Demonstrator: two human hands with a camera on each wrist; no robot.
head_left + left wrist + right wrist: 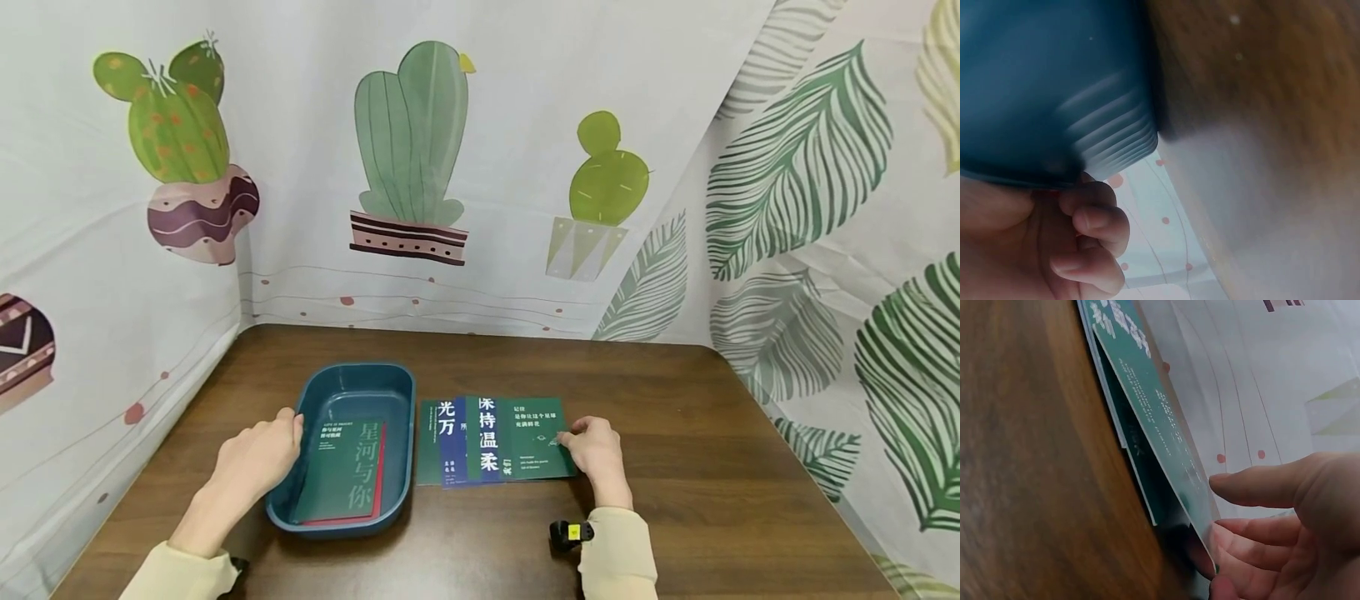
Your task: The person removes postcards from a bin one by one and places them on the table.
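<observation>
A blue plastic tray (411, 467) stands on the left of the table. My left hand (266, 446) grips its left rim, with fingers (1100, 219) curled against the outside wall. Inside the tray lies a dark green card (337, 475) with a red card (381, 475) partly hidden beneath it. Right of the tray, several green and blue cards overlap in a row. At the row's right end, my right hand (596, 450) holds the edge of a green card (540, 433). In the right wrist view, that card's near edge is raised above the one below, with the thumb on its upper side.
The brown wooden table (712, 492) extends right of the cards. A white cloth (300, 150) printed with cacti hangs along the back and left. Leaf-patterned cloth (795, 183) hangs on the right. A black wrist device (570, 535) sits by the right sleeve.
</observation>
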